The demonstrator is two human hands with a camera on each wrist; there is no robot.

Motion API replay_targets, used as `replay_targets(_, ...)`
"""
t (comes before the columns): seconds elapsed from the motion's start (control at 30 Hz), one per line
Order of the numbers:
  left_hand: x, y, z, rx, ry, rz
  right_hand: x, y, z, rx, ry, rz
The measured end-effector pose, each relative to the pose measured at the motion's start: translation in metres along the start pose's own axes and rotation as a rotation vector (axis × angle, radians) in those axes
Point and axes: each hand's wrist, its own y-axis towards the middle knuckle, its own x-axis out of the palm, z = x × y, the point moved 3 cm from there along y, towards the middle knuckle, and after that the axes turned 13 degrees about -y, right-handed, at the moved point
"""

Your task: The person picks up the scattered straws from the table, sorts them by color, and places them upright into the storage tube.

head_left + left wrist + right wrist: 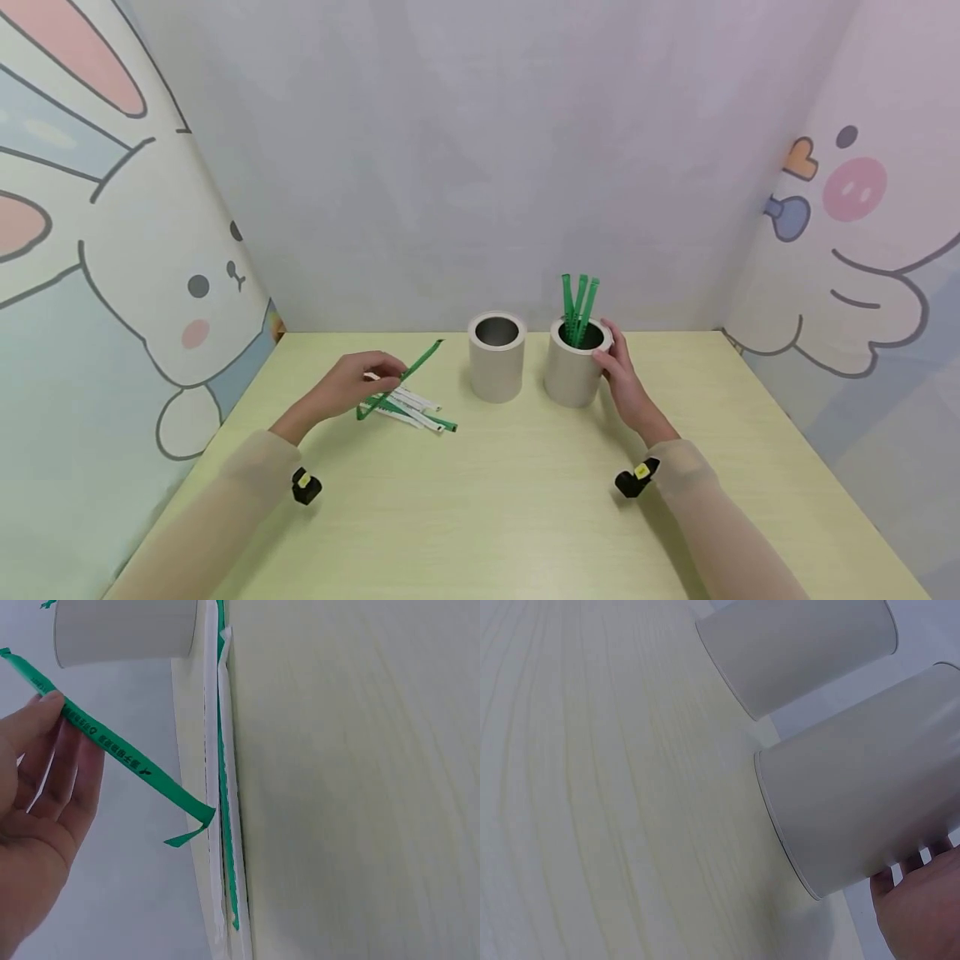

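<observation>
My left hand (pixel 358 385) pinches a slim green wrapped stick (pixel 420 360) with dark print between thumb and fingers. Its lower end is bent over, as the left wrist view shows; what is inside the wrapper is hidden. Below that hand lies a loose pile of green and white wrapped sticks (pixel 412 406) on the table. On the right, my right hand (pixel 626 383) holds the side of a pale grey cup (pixel 570 379), thumb in front and fingers round the far side. Several green wrapped sticks (pixel 579 304) stand upright in this cup.
A second pale grey cup (pixel 497 367) stands just left of the held one, a small gap between them, with no sticks showing above its rim. A plain curtain (pixel 480 167) hangs behind the table (pixel 480 500), with cartoon-printed cloth at both sides.
</observation>
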Motion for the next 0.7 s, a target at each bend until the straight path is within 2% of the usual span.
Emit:
replay_targets(0.3, 0.037, 0.034, 0.022, -0.028, -0.248, 0.092, 0.0, 0.001, 0.0, 0.008, -0.011, 0.002)
replay_targets(0.7, 0.081, 0.082, 0.062, 0.025, -0.541, 0.202, -0.001, 0.001, 0.0, 0.018, 0.002, 0.005)
